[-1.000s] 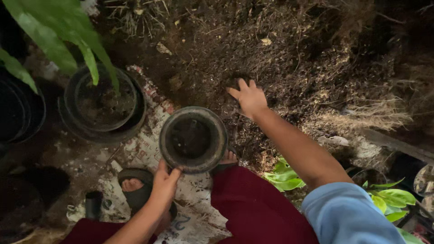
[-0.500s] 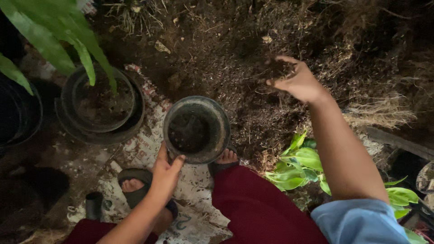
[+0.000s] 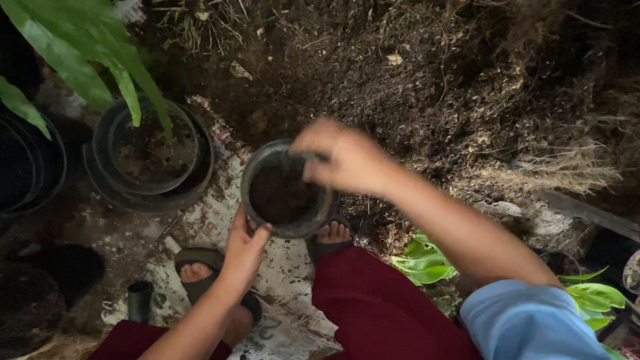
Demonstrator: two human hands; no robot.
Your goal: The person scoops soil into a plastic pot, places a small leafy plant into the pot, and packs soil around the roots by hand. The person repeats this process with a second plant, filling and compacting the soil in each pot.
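A broad heap of dark soil [image 3: 427, 80] mixed with dry roots and straw fills the upper right of the view, sloping down toward the person. At the upper left, long green leaves [image 3: 87, 60] hang over a set of nested black pots [image 3: 150, 157] holding soil, with further dark pots cut off at the left edge. A printed sheet [image 3: 213, 213] lies on the ground under the work, and the person's dark red trousers and two sandalled feet sit on it; low green leaves [image 3: 427, 263] show at the right, beside the blue sleeve. Just beside the foot of the heap stands the small black pot [image 3: 287, 193], upright with its round mouth facing straight up at the camera, partly filled with dark soil. The left hand [image 3: 243, 250] steadies it from the near side, fingers spread and pressed against its lower rim. The right hand [image 3: 340, 157], blurred, hangs over the pot's far right rim with fingers curled downward and bunched; whether they hold soil cannot be told.
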